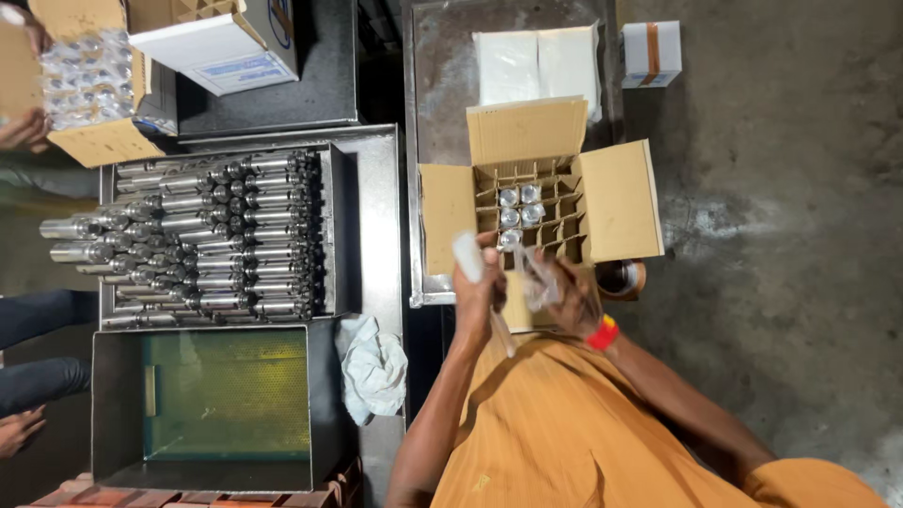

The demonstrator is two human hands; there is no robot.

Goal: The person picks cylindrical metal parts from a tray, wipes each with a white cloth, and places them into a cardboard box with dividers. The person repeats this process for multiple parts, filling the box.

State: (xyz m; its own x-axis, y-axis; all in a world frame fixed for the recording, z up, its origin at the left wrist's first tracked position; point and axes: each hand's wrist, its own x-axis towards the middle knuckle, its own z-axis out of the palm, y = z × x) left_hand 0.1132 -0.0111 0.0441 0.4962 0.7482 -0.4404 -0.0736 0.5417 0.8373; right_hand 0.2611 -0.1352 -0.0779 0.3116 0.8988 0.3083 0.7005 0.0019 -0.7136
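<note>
Left hand (478, 287): gripping a white bottle-like piece (467, 256), long axis running near-to-far.
Right hand (564, 296): pinching a clear plastic wrapper (538, 282).
Relation: both hovering just near of the divided carton (527, 212) — left hand nearer its filled cells.

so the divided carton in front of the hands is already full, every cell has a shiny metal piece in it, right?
Not full. In the head view the divided carton holds only about five shiny metal pieces, grouped in its left-hand cells; the other cells are empty. It does sit in front of the hands: the left hand holds a whitish piece, the right hand clear plastic wrap.
</note>
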